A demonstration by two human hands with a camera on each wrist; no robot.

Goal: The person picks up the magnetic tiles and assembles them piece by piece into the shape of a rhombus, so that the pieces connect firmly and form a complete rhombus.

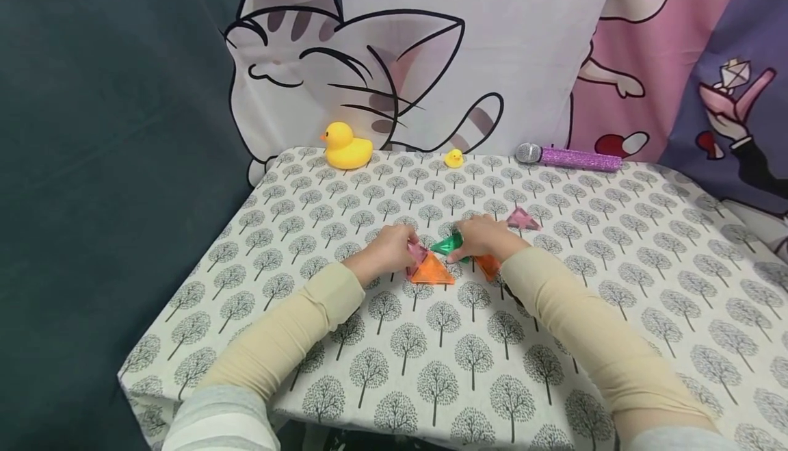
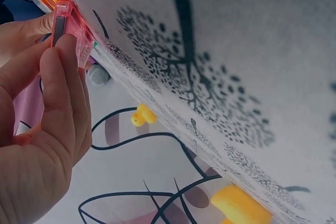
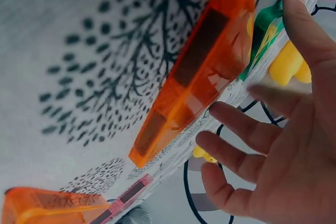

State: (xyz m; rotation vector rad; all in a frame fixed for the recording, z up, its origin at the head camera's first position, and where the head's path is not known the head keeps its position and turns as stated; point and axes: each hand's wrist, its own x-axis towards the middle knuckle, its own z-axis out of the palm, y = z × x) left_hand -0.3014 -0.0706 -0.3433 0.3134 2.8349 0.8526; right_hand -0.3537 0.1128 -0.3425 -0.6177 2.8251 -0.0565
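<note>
My left hand (image 1: 389,251) pinches a pink translucent triangle magnetic tile (image 2: 76,32) between thumb and fingers. An orange triangle tile (image 1: 433,272) lies against that pink one, on its right. Over a green triangle tile (image 1: 447,244) reaches my right hand (image 1: 483,235); its thumb is at the tile's edge while the other fingers are spread and loosely bent. Just below this hand sits a second orange tile (image 3: 194,77), with dark strips along its edge. The hand covers part of the green tile in the head view.
Another pink tile (image 1: 523,218) lies beyond my right hand, and a further orange tile (image 3: 42,203) shows in the right wrist view. Along the back edge of the tree-print tablecloth (image 1: 406,382) stand a large yellow duck (image 1: 347,150), a small duck (image 1: 453,158) and a purple microphone (image 1: 572,158).
</note>
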